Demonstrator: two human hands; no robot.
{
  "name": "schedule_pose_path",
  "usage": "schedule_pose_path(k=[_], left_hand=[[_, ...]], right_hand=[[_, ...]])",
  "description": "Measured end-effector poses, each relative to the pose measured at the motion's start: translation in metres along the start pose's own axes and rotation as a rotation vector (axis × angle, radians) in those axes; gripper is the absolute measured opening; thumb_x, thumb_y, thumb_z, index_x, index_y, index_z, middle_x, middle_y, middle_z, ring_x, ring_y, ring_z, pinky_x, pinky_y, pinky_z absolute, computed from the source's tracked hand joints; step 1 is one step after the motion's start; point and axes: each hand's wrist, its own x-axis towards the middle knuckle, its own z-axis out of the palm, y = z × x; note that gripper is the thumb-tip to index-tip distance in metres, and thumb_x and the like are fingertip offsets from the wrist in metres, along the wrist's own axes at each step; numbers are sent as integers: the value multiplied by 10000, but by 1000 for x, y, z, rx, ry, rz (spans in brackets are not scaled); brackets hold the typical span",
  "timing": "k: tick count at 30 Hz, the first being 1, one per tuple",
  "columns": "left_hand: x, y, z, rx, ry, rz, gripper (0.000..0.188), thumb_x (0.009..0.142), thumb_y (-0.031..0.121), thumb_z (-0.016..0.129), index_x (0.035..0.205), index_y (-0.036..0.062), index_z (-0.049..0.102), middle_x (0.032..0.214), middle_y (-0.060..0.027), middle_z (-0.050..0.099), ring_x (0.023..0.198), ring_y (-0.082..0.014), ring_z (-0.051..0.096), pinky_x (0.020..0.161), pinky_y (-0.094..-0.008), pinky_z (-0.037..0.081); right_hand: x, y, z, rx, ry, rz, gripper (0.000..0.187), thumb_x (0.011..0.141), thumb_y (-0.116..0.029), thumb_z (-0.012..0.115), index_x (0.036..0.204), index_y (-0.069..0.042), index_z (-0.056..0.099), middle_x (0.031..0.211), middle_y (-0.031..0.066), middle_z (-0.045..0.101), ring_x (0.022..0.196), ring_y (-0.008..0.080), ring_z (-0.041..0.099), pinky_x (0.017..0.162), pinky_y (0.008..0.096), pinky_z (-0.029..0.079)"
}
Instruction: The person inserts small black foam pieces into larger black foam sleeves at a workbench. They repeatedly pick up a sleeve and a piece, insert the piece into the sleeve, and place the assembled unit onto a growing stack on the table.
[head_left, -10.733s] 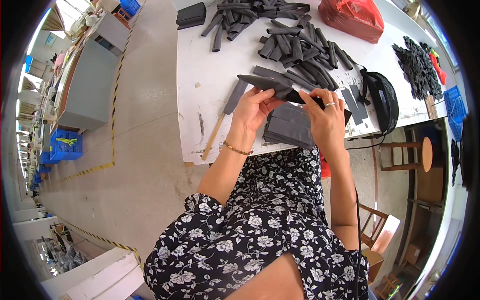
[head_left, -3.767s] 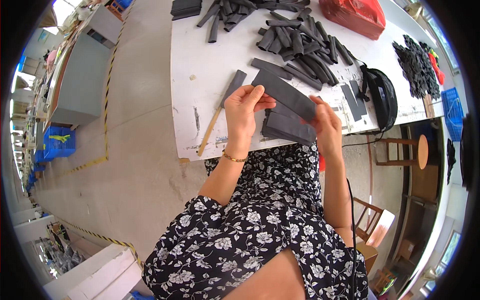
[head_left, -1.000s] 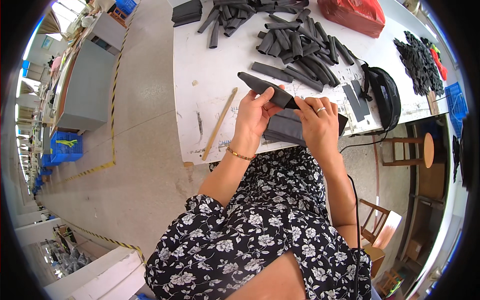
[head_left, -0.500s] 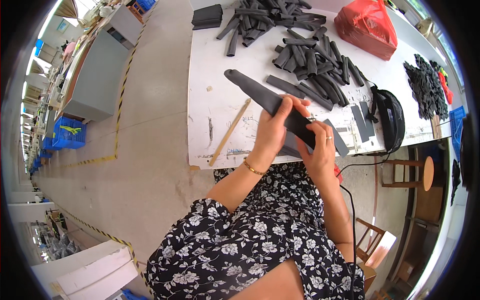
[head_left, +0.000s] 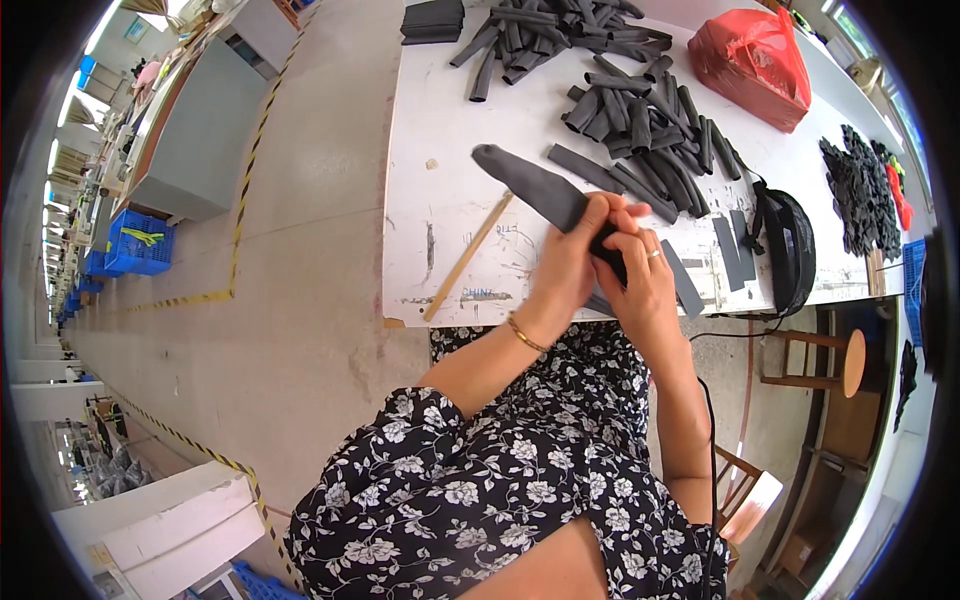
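A long dark grey sleeve-like tube of soft material slants up and left over the near edge of the white table. Its far end is rounded and narrow. My left hand is closed around its middle, thumb on top. Close beside it, my right hand grips the lower part with bent fingers, hiding most of that end. Beyond my hands lies a heap of similar dark tubes. A thin wooden stick rests on the table to the left. Flat grey strips lie to the right.
Farther back are a second tube pile, a stack of flat dark pieces and a red plastic bag. A black mesh bag sits at the right edge, its cord hanging past my right arm. Wooden stools stand at right.
My hands have drawn closer together on the tube, so less of it shows between them. The tube's far part looks wider and more bent. The whole view has shifted slightly.
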Motion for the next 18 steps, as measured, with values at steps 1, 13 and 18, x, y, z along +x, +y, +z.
schedule_pose_path(k=[1, 13, 18], left_hand=[[-2, -5, 1, -53, 8, -8, 232, 1011, 224, 523, 1066, 9, 590, 880, -101, 665, 1176, -284, 583, 993, -424, 473], [-7, -8, 1, -65, 8, -131, 348, 1013, 292, 501, 1161, -7, 601, 1248, -186, 618, 1179, -257, 569, 1025, -408, 435], [-7, 1, -2, -63, 11, -194, 351, 1007, 290, 517, 1176, -6, 601, 1247, -186, 614, 1191, -266, 561, 1024, -411, 443]], right_hand=[[3, -1, 0, -1, -12, -7, 400, 733, 34, 725, 1063, -11, 503, 1064, 186, 566, 975, 395, 571, 784, 451, 497], [-2, 3, 1, 37, -17, 58, 284, 794, 11, 701, 1029, -10, 542, 1088, 192, 587, 924, 382, 609, 745, 435, 514], [-5, 2, -2, 34, -78, 121, 264, 822, -10, 691, 1043, -11, 547, 1092, 180, 591, 879, 368, 618, 723, 421, 516]])
